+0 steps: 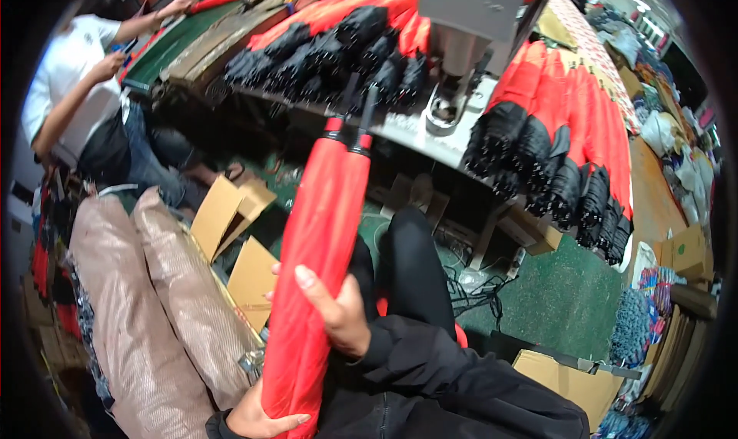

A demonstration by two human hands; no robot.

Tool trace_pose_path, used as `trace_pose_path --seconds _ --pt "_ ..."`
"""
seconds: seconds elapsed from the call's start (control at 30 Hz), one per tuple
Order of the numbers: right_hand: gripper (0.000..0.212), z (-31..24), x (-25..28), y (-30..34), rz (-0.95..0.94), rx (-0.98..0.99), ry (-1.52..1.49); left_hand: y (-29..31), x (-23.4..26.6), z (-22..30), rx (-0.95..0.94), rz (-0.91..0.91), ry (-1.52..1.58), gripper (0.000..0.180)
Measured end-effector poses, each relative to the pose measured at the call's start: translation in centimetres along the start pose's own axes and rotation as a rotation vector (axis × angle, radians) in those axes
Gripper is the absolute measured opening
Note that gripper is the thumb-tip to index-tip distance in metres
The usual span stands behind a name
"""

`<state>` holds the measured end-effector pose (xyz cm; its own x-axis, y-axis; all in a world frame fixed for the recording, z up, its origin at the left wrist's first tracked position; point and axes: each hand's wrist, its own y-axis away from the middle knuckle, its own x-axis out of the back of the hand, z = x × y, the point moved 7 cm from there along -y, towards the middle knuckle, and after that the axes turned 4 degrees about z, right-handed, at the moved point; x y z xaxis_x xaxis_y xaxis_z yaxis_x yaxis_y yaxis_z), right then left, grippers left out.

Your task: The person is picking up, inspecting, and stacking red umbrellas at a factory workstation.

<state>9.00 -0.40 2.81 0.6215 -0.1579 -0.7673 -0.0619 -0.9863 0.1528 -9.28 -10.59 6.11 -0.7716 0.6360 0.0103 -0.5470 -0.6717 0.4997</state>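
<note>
Two folded red umbrellas point(319, 231) lie side by side, slanting up across the space before me. Their tips, with black collars and thin shafts, point toward the workbench edge. My right hand point(340, 313) is closed round them at mid-length, thumb in front and fingertips showing on the left side. Lower down, my left hand point(265, 414) grips the same umbrellas near the bottom edge of the view. The lower ends of the umbrellas run out of sight below.
Piles of red and black umbrellas point(346, 39) point(569, 131) lie on the workbench either side of a grey machine point(465, 16). Long woven sacks point(138, 300) and open cardboard boxes point(223, 216) stand at my left. A co-worker point(84, 78) works at the far left. Cables point(480, 293) lie on the green floor.
</note>
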Motion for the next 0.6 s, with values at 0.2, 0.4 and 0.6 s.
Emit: trace_pose_path --seconds 0.2,0.4,0.6 --pt "0.037 -1.9 2.2 2.5 0.055 -0.048 0.087 -0.9 -1.3 -1.1 0.107 -0.222 0.039 0.088" --pt "0.020 -4.9 4.4 2.5 0.258 0.120 0.217 -3.1 -2.5 -0.8 0.032 -0.292 0.054 0.098" --pt "0.022 -6.7 7.9 0.1 0.272 0.191 0.216 -6.4 -4.0 1.6 0.010 -0.221 0.081 0.096"
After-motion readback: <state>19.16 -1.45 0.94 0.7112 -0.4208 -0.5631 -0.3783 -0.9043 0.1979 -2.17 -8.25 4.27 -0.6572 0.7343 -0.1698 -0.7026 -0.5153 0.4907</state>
